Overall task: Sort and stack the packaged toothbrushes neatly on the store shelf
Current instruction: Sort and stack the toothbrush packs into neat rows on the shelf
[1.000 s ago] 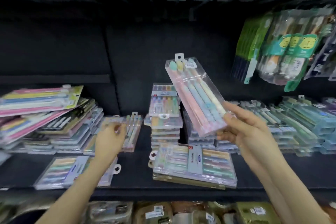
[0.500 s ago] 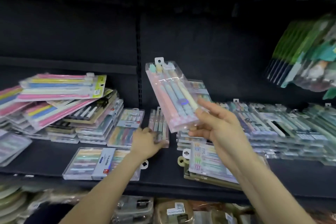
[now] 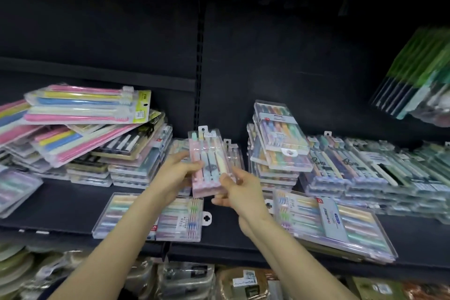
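Note:
A clear pack of pastel toothbrushes (image 3: 210,161) stands nearly upright above the black shelf (image 3: 60,204), between both hands. My left hand (image 3: 177,173) grips its left edge, thumb on the front. My right hand (image 3: 239,192) pinches its lower right corner. Behind it lie similar slim packs (image 3: 233,153). A tall stack of multicolour packs (image 3: 277,143) rises just to the right. Two flat wide packs lie at the shelf front, one (image 3: 175,219) under my left wrist and one (image 3: 341,224) at the right.
A messy heap of long pink, yellow and blue packs (image 3: 80,109) tops stacks at the left. Rows of dark and green packs (image 3: 379,168) fill the right. Hanging green packs (image 3: 421,75) jut out at the upper right. Bagged goods (image 3: 185,280) sit on the lower shelf.
My right hand has brought the pastel pack down and left toward the shelf. My left hand has left the slim packs and taken hold of the pack's left edge. The view has shifted left.

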`<state>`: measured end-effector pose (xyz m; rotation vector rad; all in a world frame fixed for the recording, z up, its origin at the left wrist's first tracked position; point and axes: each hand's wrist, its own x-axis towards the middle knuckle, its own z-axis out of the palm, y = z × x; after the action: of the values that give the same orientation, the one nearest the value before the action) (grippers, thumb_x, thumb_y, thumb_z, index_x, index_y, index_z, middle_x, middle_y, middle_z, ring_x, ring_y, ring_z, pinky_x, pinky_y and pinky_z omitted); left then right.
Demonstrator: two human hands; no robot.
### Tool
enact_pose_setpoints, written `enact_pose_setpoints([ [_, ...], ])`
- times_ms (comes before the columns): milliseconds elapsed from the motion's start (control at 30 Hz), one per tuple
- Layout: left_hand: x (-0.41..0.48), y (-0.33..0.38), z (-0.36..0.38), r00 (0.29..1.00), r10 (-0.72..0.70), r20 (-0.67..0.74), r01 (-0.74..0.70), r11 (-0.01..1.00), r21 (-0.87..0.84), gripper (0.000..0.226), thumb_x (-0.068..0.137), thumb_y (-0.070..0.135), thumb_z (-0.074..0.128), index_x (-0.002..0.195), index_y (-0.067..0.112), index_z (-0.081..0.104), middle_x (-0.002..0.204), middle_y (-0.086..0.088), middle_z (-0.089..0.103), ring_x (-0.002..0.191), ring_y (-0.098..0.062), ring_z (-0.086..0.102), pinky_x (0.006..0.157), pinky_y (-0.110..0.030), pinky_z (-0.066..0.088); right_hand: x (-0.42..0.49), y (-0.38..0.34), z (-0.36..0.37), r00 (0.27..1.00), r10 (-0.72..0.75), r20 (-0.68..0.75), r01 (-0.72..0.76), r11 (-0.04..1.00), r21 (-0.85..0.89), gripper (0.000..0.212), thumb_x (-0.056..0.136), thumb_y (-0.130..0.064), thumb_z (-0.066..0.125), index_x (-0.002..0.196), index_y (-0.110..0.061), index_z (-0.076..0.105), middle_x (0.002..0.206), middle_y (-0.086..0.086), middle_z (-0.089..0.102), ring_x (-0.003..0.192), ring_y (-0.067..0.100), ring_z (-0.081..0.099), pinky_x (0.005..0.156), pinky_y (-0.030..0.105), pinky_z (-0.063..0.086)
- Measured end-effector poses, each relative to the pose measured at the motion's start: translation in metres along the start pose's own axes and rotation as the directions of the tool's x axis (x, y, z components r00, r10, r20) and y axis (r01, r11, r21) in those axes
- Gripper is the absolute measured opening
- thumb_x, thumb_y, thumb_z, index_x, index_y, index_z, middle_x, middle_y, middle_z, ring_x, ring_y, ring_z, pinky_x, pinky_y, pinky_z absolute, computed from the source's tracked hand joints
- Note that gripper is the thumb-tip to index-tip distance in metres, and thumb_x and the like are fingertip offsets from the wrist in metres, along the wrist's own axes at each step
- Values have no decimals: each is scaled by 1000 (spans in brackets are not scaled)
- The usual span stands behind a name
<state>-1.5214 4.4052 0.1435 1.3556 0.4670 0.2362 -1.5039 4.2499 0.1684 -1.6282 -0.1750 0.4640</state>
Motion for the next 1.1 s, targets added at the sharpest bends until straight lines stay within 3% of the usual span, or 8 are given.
enact_pose_setpoints([
  [200,40,-14,20,993,-69,-100,71,997,19,49,85,-3,64,131,6,50,106,-15,68,81,-23,68,73,-38,58,-7,1,-46,941,-333,63,278,653,-705,33,93,-34,57,125,-30,62,122,-13,58,84,-2,58,71,3,40],
  [333,57,-30,50,989,15,-150,25,964,263,35,84,10,67,118,3,59,102,-11,69,93,-27,67,80,-36,55,-15,-4,-73,896,-442,42,326,591,-738,20,92,-25,59,109,-29,68,113,-14,61,80,-1,58,71,11,43],
  [467,63,-38,66,975,171,-145,-13,691,723,27,90,32,58,90,5,63,92,-15,69,93,-29,62,71,-32,44,-14,-7,-89,874,-486,14,333,577,-746,17,92,-22,59,104,-26,70,105,-14,63,79,-7,57,70,17,45],
  [567,68,-40,64,979,159,-126,8,590,807,35,90,39,56,88,5,60,93,-16,65,100,-29,56,70,-30,38,-10,-6,-94,876,-481,15,332,580,-744,17,93,-22,59,105,-25,70,103,-13,64,80,-6,57,69,15,43],
  [833,59,-37,60,994,-2,-108,49,900,433,16,94,24,55,85,12,59,90,-3,60,84,-17,55,70,-26,41,-9,-8,-87,883,-469,18,383,698,-606,17,92,-19,59,102,-25,71,93,-21,63,86,-7,58,69,10,44],
  [900,52,-36,50,971,159,-179,-13,782,623,23,94,23,54,111,9,62,106,-10,63,100,-26,58,83,-30,42,-11,-7,-73,880,-466,93,432,705,-562,18,91,-19,59,104,-24,71,94,-23,62,90,-11,55,69,4,43],
  [1000,39,-40,15,886,431,-170,41,292,955,36,94,27,50,123,6,58,119,-16,60,107,-33,56,85,-34,43,-4,-3,-41,870,-453,193,482,700,-526,21,94,-21,56,110,-23,70,102,-18,63,90,-7,58,75,3,43],
  [1100,27,-43,-18,917,366,-161,145,73,987,37,96,34,48,116,6,59,119,-15,57,107,-32,54,84,-35,44,16,4,-3,895,-381,231,444,717,-538,26,98,-19,49,116,-16,67,114,-4,65,100,8,59,87,18,45],
])
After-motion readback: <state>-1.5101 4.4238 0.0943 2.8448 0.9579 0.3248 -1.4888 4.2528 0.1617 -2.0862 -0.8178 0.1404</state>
